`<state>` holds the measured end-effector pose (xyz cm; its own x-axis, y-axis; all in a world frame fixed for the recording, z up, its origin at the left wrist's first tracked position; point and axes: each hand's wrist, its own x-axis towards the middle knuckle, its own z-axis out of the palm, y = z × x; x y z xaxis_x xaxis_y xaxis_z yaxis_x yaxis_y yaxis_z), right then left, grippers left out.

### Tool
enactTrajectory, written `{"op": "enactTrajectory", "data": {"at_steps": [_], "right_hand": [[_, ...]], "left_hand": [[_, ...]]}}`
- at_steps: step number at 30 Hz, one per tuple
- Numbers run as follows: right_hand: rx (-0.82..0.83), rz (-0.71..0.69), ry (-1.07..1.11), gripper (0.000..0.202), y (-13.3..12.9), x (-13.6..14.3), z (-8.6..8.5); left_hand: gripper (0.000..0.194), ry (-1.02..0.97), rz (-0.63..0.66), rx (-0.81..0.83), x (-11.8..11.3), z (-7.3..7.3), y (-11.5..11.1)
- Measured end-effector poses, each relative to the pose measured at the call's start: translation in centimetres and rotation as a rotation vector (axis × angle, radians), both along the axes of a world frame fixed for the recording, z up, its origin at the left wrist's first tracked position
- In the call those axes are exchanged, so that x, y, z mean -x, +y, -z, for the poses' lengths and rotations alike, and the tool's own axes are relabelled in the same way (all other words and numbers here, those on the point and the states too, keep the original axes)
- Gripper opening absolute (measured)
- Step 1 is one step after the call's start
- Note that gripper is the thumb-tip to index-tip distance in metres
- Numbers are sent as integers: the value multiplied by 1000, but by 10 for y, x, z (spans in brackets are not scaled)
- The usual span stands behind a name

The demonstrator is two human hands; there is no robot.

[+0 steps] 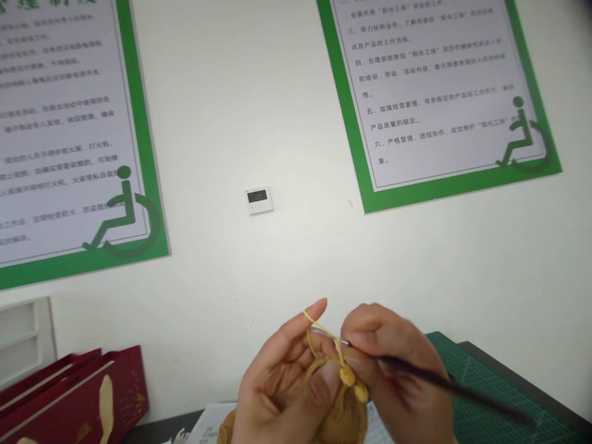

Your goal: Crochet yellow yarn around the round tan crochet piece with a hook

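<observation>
My left hand [287, 376] pinches a brown crocheted piece [342, 413] between thumb and fingers, low in the middle of the view. Yellow yarn [319, 325] runs over its raised index finger. Small yellow stitched bumps [354, 382] sit along the edge of the brown piece. My right hand [398, 364] grips a crochet hook [416, 370] with a dark handle, which slants down to the right and blurs at its end. The hook's metal tip points left beneath the raised finger, with a yarn loop around its shaft.
A green cutting mat [481, 382] lies on the dark table at the right. Papers [213, 422] are under my hands. Dark red gift bags [124, 394] stand at lower left. On the white wall are a thermostat [259, 201] and two green-framed posters [365, 191].
</observation>
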<state>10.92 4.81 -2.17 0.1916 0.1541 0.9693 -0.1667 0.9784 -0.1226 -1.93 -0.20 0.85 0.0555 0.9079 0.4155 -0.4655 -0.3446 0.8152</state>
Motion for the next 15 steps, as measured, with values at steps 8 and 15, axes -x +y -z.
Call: {"op": "enactTrajectory", "data": {"at_steps": [8,15], "right_hand": [[-60,-109,240,7,0,10,6],[384,-775,115,28,-1,4,-3]], "left_hand": [[51,-30,327,189,3,-2,6],[40,-65,373,164,10,-5,6]]}}
